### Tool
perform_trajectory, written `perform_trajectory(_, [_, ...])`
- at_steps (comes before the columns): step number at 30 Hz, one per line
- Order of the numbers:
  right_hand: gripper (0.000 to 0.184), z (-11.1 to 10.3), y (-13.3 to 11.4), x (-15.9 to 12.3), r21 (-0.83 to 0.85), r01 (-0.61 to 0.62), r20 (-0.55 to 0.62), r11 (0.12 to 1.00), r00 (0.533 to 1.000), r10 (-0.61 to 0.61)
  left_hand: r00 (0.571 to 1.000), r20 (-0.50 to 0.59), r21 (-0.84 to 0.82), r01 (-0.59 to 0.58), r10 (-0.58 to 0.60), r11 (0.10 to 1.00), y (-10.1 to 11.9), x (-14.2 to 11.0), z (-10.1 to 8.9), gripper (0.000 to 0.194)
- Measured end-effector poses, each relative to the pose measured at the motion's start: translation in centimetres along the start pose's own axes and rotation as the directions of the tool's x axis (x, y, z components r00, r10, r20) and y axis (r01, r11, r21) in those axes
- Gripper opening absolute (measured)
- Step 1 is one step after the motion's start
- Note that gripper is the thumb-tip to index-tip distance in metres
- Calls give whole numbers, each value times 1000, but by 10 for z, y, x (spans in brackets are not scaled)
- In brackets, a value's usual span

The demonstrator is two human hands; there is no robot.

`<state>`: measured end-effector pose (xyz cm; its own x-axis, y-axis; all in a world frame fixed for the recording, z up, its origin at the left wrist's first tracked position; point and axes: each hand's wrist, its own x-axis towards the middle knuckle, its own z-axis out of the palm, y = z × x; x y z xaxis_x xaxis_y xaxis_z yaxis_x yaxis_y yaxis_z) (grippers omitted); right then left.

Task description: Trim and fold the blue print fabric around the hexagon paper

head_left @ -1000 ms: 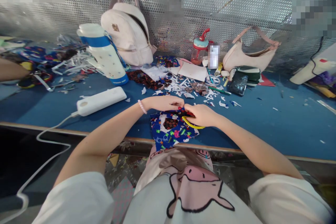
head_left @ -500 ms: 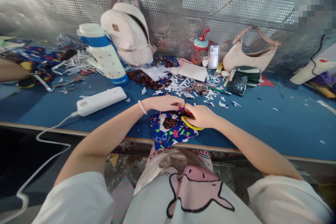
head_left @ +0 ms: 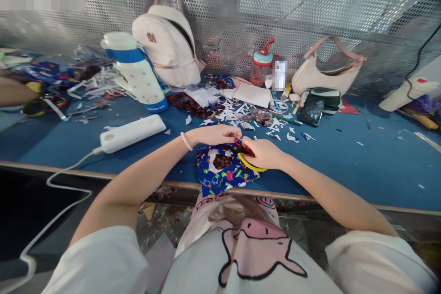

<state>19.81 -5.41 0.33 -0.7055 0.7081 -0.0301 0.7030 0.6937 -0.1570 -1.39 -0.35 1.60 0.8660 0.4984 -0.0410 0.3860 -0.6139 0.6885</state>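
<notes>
A piece of blue patterned fabric with a white-edged dark patch lies at the table's front edge, its lower corner reaching over the rim. My left hand is closed on the fabric's upper edge, a pink bead bracelet at its wrist. Close beside it, my right hand grips scissors with yellow-edged handles. The scissors' blades are mostly hidden by the fingers and cloth. Both hands nearly meet at the fabric's top right.
Paper scraps and dark fabric pieces lie beyond my hands. A white power bank-like block with a cable, a tumbler, a backpack and a handbag stand around. Another person's arm shows at far left.
Both hands stay almost in place at the fabric's upper edge. The view has shifted very slightly; nothing has been let go.
</notes>
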Motion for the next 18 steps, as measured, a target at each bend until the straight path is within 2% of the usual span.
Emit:
perform_trajectory(14, [18, 4, 2, 2, -40, -9, -17, 999, 1000, 9, 999, -46, -88, 21, -25, 996, 0, 0, 2, 22])
perform_trajectory(18, [18, 3, 1, 1, 17, -14, -37, 1000, 999, 14, 992, -121, -64, 31, -39, 997, -3, 1, 1, 20])
